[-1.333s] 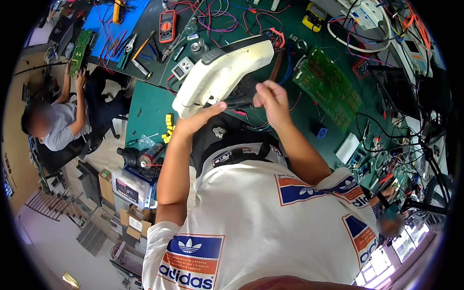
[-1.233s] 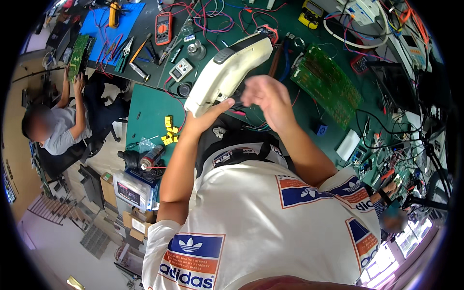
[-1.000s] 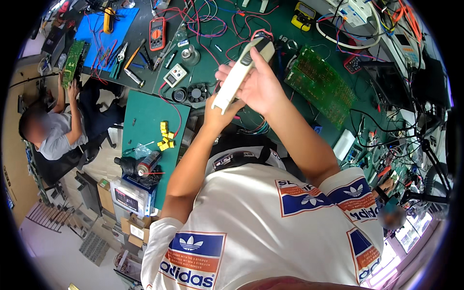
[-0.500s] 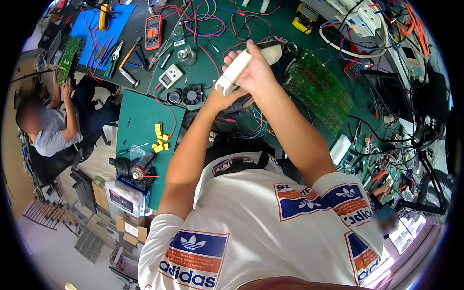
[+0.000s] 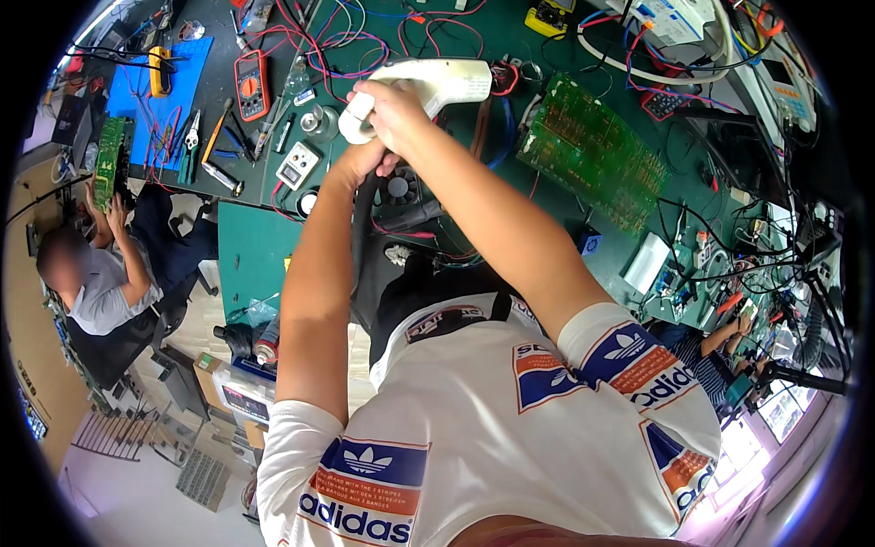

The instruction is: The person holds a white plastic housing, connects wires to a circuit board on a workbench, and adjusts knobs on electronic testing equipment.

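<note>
A cream-white, gun-shaped plastic device (image 5: 456, 80) is raised above the green bench. Its rounded end sits at my hands and its long body points right. My right hand (image 5: 398, 114) is closed around the device near the rounded end. Just below and to the left, my left hand (image 5: 366, 160) is closed against the device from underneath, with most of its fingers hidden. A black cooling fan (image 5: 398, 187) lies on the bench close to my wrists.
A large green circuit board (image 5: 597, 150) lies to the right. Left of my hands are a white handheld tester (image 5: 298, 165), a glass bottle (image 5: 319, 122) and a red multimeter (image 5: 251, 84). Loose wires cross the back. Another person (image 5: 118, 264) holds a circuit board (image 5: 109, 162) at far left.
My hands have moved left with the device, which has turned so its body points right. My right hand has gone from an open palm to a closed grip. The view has shifted slightly.
</note>
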A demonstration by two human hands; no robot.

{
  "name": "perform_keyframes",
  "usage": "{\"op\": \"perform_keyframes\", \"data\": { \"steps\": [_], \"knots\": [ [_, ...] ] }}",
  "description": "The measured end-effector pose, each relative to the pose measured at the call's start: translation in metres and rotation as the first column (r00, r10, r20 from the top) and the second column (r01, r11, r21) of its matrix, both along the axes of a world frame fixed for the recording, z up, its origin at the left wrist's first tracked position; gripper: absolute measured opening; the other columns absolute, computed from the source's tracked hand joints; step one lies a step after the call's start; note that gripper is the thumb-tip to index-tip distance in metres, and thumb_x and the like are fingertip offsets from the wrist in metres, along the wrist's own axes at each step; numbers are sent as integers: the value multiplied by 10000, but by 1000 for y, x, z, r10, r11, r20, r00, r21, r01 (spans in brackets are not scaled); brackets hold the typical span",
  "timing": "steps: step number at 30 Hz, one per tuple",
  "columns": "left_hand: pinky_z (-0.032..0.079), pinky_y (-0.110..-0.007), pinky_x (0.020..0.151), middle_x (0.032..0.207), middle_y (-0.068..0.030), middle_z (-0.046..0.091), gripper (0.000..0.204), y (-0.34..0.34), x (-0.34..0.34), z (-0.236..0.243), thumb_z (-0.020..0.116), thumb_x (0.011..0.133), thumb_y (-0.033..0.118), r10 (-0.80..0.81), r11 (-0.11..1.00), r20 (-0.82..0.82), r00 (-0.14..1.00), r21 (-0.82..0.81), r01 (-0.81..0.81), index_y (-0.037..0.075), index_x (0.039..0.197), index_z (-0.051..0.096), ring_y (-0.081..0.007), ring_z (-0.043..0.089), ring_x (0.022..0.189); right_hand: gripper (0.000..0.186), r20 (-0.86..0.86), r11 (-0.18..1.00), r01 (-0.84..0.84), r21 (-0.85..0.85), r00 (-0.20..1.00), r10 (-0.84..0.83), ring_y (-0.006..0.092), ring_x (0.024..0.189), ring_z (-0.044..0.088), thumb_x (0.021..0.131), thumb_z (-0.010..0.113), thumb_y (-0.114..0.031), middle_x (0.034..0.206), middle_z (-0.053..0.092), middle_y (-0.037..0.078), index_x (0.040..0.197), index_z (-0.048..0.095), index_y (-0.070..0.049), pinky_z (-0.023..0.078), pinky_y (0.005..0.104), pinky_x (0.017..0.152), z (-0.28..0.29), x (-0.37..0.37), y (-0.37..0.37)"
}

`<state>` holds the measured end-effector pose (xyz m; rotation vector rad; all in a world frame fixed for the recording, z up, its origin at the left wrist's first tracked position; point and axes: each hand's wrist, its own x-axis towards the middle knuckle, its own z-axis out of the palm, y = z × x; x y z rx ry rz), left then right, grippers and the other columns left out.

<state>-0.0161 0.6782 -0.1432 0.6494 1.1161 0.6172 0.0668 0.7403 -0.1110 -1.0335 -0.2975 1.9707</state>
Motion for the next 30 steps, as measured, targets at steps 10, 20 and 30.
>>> {"op": "perform_keyframes", "data": {
  "steps": [10,20,30],
  "knots": [
    [293,-197,364,606,-3,505,421,-36,-31,-22,567,912,467,-23,999,-79,997,41,27,49,865,562,-57,404,410,167,560,783,-593,189,720,410,101,610,562,928,580,-161,720,597,29,875,583,-3,468,246,559,11,164,-123],
    [288,-194,370,578,5,483,412,-40,-23,-14,605,895,441,47,997,-144,988,66,-38,30,883,577,-52,404,422,275,899,569,-802,180,369,236,369,914,630,802,624,-71,976,641,210,1056,566,17,500,415,805,-45,171,-260],
    [306,-198,389,584,-5,502,500,-55,-7,2,651,840,505,98,994,-177,979,71,-87,9,872,594,-51,402,420,355,963,448,-862,237,148,-224,324,942,575,727,677,-43,1080,539,122,1068,581,-36,499,416,789,-69,178,-259]
  ]
}}
